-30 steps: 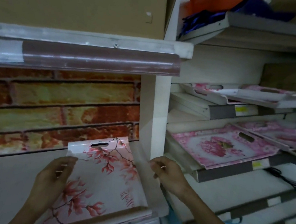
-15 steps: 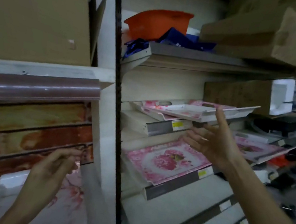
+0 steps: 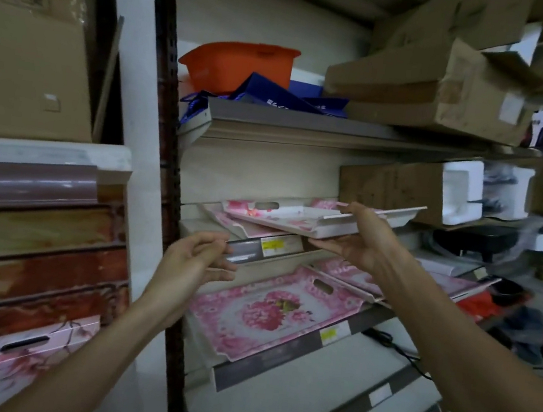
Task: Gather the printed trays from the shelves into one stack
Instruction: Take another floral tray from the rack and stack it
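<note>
Sloped shelves (image 3: 276, 372) with pink floral trays (image 3: 259, 311); boxes (image 3: 426, 98) and orange tub (image 3: 244, 64) above.

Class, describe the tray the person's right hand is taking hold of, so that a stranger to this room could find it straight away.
Start at the orange tub on the high shelf, then drop one shelf down. There a white tray with pink flowers lies on another tray, gripped at its right edge by the right hand. Unlike the pink floral tray lying on the shelf below, it sticks out past the shelf front.

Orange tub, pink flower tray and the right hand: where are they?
orange tub (image 3: 244, 64), head view, on its front wall.
pink flower tray (image 3: 270, 312), head view, on the printed flower.
right hand (image 3: 358, 241), head view, on the palm.
</note>
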A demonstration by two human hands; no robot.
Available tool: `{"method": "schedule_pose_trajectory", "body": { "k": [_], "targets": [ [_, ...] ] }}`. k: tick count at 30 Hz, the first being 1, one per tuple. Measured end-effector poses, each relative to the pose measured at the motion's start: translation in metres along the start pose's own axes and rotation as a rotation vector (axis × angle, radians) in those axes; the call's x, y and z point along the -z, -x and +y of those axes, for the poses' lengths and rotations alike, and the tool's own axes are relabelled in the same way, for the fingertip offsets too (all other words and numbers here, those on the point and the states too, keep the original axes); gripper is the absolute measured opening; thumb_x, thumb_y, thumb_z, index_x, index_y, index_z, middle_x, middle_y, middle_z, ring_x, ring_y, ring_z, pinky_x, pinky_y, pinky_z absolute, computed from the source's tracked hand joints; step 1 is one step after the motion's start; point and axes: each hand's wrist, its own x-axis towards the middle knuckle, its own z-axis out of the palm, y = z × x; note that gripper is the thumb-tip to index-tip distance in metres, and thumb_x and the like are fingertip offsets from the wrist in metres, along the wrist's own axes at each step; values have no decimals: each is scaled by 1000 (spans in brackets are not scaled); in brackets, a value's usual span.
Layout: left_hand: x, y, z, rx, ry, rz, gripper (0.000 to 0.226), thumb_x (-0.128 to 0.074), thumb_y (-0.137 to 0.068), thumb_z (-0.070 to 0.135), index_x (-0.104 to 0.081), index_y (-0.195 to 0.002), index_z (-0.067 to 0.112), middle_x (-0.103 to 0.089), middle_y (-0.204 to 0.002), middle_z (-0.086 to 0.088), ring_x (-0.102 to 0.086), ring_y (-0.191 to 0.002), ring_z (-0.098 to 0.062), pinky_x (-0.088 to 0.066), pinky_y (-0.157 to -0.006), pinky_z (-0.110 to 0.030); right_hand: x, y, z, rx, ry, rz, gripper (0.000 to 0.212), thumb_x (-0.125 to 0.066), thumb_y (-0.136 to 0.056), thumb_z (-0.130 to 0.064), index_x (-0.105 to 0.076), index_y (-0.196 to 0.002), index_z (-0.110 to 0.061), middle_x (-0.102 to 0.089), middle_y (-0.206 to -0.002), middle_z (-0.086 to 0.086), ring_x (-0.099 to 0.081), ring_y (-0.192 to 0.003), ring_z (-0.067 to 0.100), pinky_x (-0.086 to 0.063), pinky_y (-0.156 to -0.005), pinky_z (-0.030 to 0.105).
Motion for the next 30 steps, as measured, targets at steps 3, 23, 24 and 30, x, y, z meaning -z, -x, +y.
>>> {"method": "schedule_pose_trajectory", "body": {
  "k": [3, 23, 24, 30],
  "targets": [
    [-35, -13, 5, 186, 187, -85, 34, -55, -98, 20, -54, -123, -3, -65, -115, -23, -72, -92, -36, -62, -78, -45, 14, 10, -11, 21, -33, -14, 16, -53, -91, -5, -48, -106, -6, -52, -110, 28, -60, -98, 47, -57, -65, 62],
    [-153, -8, -23, 237, 819, -169, 31, -49, -94, 6, -54, -123, 14, -69, -117, -10, -66, -101, -29, -54, -87, -49, 156, 104, 4, 81, -83, -108, 47, -38, -83, 9, -55, -119, -16, -67, -120, 24, -64, -111, 42, -48, -96, 59],
    [-151, -1, -28, 219, 767, -179, 33, -48, -92, 2, -54, -123, 12, -70, -114, -10, -67, -97, -28, -57, -80, -45, 167, 103, 6, 63, -87, -103, 48, -38, -80, 10, -53, -119, -15, -67, -118, 23, -65, -109, 41, -52, -91, 58],
    [-134, 47, -53, 235, 657, -109, 25, -57, -90, 9, -64, -114, 8, -72, -114, -10, -68, -100, -29, -57, -83, -48, 216, 95, 21, -57, 39, 50, 47, -61, -68, 3, -59, -115, 4, -66, -84, 17, -66, -71, 28, -59, -69, 36]
  ]
}}
